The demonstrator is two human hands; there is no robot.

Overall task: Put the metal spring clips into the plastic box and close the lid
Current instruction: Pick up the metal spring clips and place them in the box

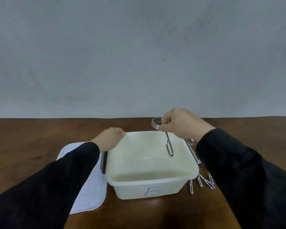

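A: Still loading? Right hand (180, 124) pinches a spring clip (169, 146) over the plastic box (153, 184); left hand (110, 138) grips its rim.

B: Yep. Drop it next; more clips (203, 182) on bench, lid (87, 187) left.

Plastic box (153, 185): open, centre of surface (31, 138). Lid (89, 184): flat on surface, touching box's left side. Left hand (108, 139): on box's far-left rim corner. Right hand (180, 123): over box's far-right part, one spring clip (169, 147) hanging from it inside the box. Loose clips (203, 180): on surface just right of box, partly behind the right sleeve (238, 171)
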